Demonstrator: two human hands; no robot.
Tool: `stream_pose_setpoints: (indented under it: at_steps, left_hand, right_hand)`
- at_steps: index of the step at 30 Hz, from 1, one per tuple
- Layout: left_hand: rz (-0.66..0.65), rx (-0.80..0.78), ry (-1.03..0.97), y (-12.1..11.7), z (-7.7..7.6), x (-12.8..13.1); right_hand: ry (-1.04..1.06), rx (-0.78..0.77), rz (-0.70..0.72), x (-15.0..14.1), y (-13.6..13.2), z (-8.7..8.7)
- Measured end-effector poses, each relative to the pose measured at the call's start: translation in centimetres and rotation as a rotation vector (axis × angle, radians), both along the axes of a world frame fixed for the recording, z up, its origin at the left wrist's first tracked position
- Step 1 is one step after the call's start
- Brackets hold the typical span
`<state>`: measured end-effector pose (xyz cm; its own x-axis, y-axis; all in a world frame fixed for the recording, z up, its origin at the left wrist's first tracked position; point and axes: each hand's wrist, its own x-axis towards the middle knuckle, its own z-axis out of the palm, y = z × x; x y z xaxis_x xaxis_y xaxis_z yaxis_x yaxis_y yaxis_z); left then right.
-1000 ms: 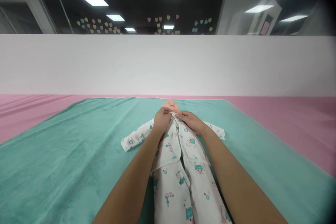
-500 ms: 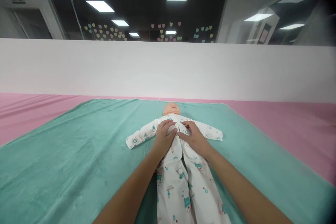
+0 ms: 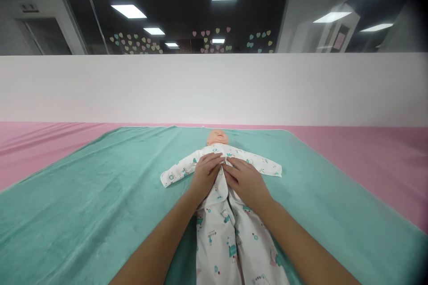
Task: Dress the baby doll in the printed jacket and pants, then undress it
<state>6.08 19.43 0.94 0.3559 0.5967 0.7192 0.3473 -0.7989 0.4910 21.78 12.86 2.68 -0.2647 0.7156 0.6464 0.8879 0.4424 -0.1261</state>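
Head view: teal blanket underlies the doll, fingers partly hiding its shirt.

The left hand and right hand lie backs up on the shirt, bent fingertips nearly meeting over its middle. The bare left arm and right arm slant in from either side of it.

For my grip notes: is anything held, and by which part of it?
The left hand and right hand have fingers on the printed top, at its front opening; whether they pinch it cannot be told.
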Motion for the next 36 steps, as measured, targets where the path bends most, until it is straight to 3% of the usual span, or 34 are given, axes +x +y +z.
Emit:
stream_pose_setpoints:
  at_steps: [6,12,18,26,36]
  left_hand:
    - [0.015,-0.042,-0.039,0.3,-0.3,0.3]
    - [0.055,-0.112,-0.074,0.1,-0.3,0.4]
    - [0.135,-0.100,-0.020,0.3,-0.6,0.3]
    - [0.087,-0.020,-0.029,0.2,-0.3,0.4]
    - [0.071,-0.078,-0.040,-0.3,0.3,0.4]
  right_hand:
    - [-0.084,0.011,-0.122,-1.1,-0.3,-0.4]
    - [-0.012,-0.001,-0.152,-1.5,-0.3,-0.7]
    - [0.256,-0.113,-0.043,-0.7,0.5,-0.5]
    - [0.835,-0.430,0.083,0.7,1.2,-0.7]
    - [0.980,-0.494,0.213,1.4,1.5,-1.2]
